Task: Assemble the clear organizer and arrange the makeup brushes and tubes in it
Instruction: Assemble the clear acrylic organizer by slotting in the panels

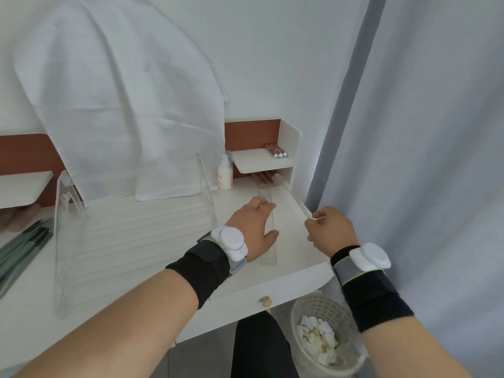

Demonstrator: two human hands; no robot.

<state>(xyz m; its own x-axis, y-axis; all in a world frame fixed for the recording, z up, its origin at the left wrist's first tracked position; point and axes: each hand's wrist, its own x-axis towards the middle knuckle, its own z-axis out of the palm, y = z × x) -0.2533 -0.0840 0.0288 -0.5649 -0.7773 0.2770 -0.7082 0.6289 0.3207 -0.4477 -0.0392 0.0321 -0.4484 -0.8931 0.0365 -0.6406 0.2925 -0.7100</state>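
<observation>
Organizer frame: the clear organizer (131, 236), a stepped acrylic rack with upright side walls, stands on the white bench (297, 279) at left of centre, its shelves not yet filled.
Loose parts: a clear strip (268, 236) lies flat on the bench right of the frame; a second clear strip (302, 205) runs along the bench's right edge.
Left hand: the left hand (255, 227) rests over the flat strip, fingers bent around its edge and the thumb by its near side, seemingly taking hold.
Right hand: the right hand (331, 230) pinches the near end of the edge strip between curled fingers.
Handling: the acrylic looks light, stiff, smooth and likely slippery; thin strips could snap or scratch if flexed. Holding by the long edges near the ends seems safest.
Brushes and tubes: tubes (275, 151) lie on the far-right shelf (256, 159); dark brushes (21, 246) lie at far left.
Other: a white bottle (225, 173) stands beside the shelf.
</observation>
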